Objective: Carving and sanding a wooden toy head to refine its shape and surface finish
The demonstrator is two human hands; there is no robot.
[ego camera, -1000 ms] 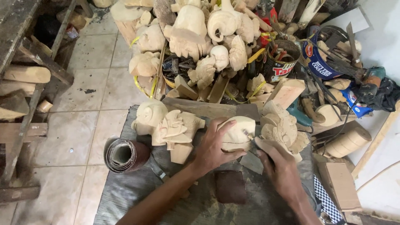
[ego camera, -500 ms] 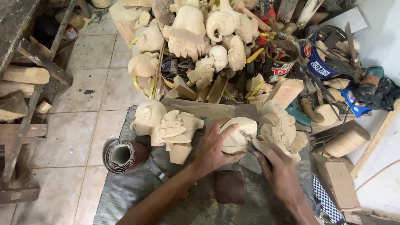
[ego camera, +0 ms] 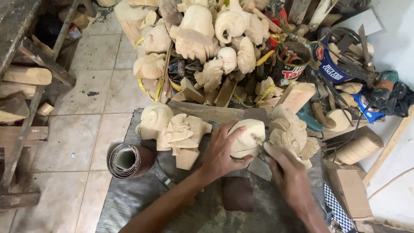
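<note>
Two hands meet — left hand (ego camera: 222,153) cupping the carving (ego camera: 246,137), right hand (ego camera: 288,176) pressing alongside.

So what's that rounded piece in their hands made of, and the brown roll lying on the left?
The rounded piece under the left hand looks like pale, unfinished wood: matte cream, no varnish, matching the carved figures beside it. The roll is probably sandpaper: a coiled sheet, reddish-brown outside, paler inside. What the right hand presses against the piece is too hidden to tell.

Underside of the pale wooden carving (ego camera: 246,138) behind the left hand (ego camera: 222,153)
</note>
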